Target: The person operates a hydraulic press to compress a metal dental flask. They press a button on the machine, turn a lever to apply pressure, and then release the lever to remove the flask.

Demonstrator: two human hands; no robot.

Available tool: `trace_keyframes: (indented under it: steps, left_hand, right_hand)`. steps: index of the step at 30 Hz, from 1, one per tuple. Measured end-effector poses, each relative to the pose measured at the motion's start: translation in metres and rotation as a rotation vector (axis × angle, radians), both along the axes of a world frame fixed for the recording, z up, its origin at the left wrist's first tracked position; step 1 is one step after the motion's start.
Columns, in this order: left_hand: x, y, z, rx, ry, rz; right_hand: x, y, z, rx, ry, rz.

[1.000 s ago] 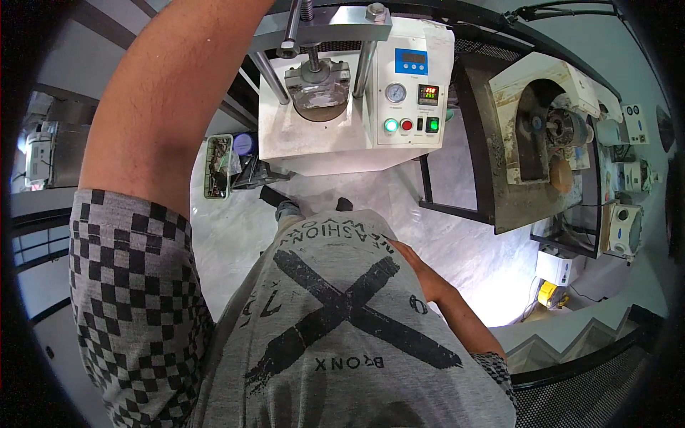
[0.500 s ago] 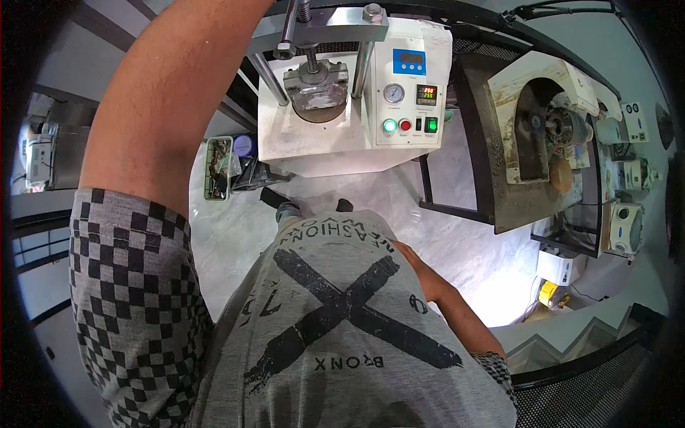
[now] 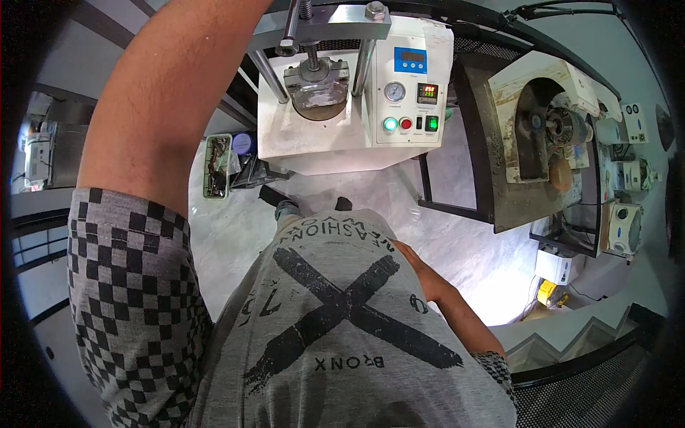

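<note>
My left forearm [image 3: 164,93] rises out past the top edge beside a white benchtop press [image 3: 315,146], so my left hand is out of sight. The press has a steel crossbar [image 3: 335,21], two posts, a screw and a metal block [image 3: 317,84] on a round plate. Its control panel [image 3: 410,107] carries a blue display, a gauge, buttons and lit lamps. My right hand [image 3: 412,260] rests at my right hip, mostly hidden by my grey shirt; its fingers cannot be made out.
A green tray of small parts [image 3: 216,167] and a purple-lidded tub [image 3: 243,143] stand left of the press. A dark bench [image 3: 514,214] with a dusty white machine [image 3: 499,85] is at right, more devices [image 3: 624,228] beyond. A black mesh railing [image 3: 585,392] curves by steps at lower right.
</note>
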State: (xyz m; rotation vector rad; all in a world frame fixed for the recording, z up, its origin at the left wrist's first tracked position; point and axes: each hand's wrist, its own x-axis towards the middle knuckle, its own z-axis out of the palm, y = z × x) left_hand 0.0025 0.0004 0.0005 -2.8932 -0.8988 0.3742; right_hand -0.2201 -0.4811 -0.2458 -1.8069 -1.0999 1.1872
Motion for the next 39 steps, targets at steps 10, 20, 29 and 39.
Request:
trace_keyframes:
  steps: [10, 20, 29, 39]
  left_hand:
    - [-0.0024, -0.0037, 0.0025, 0.026, 0.0, -0.027]
    - [0.0002, -0.0028, -0.0004, 0.064, -0.027, -0.03]
    - [0.0019, -0.0016, -0.0007, 0.064, 0.003, -0.022]
    - [0.0001, -0.0029, -0.0012, 0.106, -0.046, -0.028]
  right_hand:
    - [-0.0018, 0.0017, 0.0015, -0.007, 0.018, -0.015]
    - [-0.0027, 0.0024, 0.0034, -0.027, 0.027, -0.008]
    - [-0.0022, 0.0027, 0.0052, 0.025, -0.012, -0.001]
    - [-0.0008, 0.0035, 0.0053, 0.046, -0.003, -0.005]
